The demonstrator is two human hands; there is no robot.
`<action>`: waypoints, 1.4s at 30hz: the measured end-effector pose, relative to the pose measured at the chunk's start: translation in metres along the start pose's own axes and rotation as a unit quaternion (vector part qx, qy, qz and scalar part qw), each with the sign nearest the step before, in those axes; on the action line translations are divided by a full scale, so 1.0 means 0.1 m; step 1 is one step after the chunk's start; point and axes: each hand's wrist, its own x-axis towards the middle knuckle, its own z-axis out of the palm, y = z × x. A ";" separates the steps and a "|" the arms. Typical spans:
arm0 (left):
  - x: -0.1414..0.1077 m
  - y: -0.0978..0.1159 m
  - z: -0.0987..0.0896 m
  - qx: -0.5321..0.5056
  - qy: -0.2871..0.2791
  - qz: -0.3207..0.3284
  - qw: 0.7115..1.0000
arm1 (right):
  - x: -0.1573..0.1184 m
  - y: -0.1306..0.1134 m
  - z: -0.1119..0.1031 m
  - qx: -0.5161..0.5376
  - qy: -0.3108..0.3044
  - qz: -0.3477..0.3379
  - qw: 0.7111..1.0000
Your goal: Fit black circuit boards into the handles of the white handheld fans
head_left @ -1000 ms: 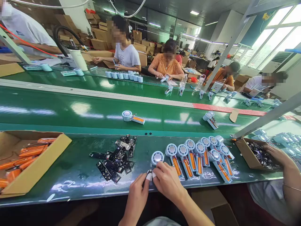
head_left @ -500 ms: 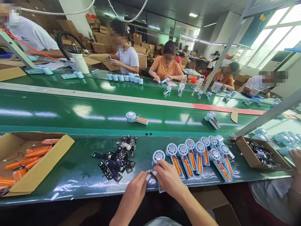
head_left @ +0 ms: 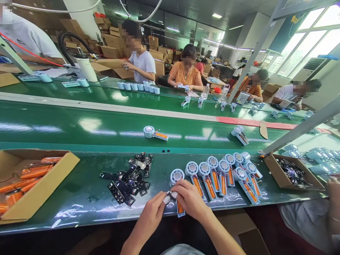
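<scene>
My left hand and my right hand meet fingertip to fingertip at the front of the bench. Both are closed in a pinch, with white coverings on the thumbs. What lies between the fingertips is small, partly dark and mostly hidden. Right beneath them lies a light-blue handheld fan, its round head toward the belt and its opened handle, with an orange battery, partly covered by my right hand. Left of my hands is a loose pile of black circuit boards. Several similar opened fans lie in a cluster to the right.
A cardboard box of orange batteries stands at the left, and a box of black boards at the right. A green conveyor belt carries two fan units. A co-worker's hand is at the right edge; several people sit opposite.
My hands stay pinched together, with the fingers slightly shifted. More of the fan's handle shows beneath them. The view has moved a little to the right.
</scene>
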 end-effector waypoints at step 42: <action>0.04 0.39 0.01 -0.140 0.073 -0.179 0.971 | -0.08 -0.09 0.11 0.017 0.055 0.003 0.998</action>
